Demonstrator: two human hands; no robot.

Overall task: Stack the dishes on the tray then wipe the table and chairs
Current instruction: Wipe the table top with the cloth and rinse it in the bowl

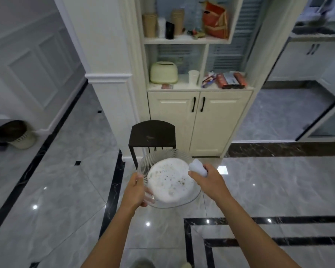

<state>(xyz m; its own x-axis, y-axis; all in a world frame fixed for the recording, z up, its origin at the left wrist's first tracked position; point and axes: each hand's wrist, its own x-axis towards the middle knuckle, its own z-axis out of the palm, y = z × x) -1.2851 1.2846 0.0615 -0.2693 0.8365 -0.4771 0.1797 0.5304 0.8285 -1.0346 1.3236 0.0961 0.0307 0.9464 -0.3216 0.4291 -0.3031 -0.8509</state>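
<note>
Looking down thru the head cam, I see both hands held out in mid-air over the marble floor [66,190]. Left hand [137,190] grips the near-left rim of a clear ribbed glass dish [162,154], thumb on top, fingers curled underneath & visible thru the glass. Dish sits roughly level, w/ a white round layer [170,180] inside it speckled w/ brown bits; can't tell if that's a plate or foam. Right hand [207,179] is closed round a white sponge [198,168], which pokes out past thumb & forefinger at the dish's right rim, touching or just above it, can't tell which. Straight ahead, just beyond the dish, a dark brown stool [152,134] stands against a cream cabinet [199,120] w/ two black handles. Open shelves above hold a pale toaster [163,72], paper cups [149,25] & packets [226,80].
</note>
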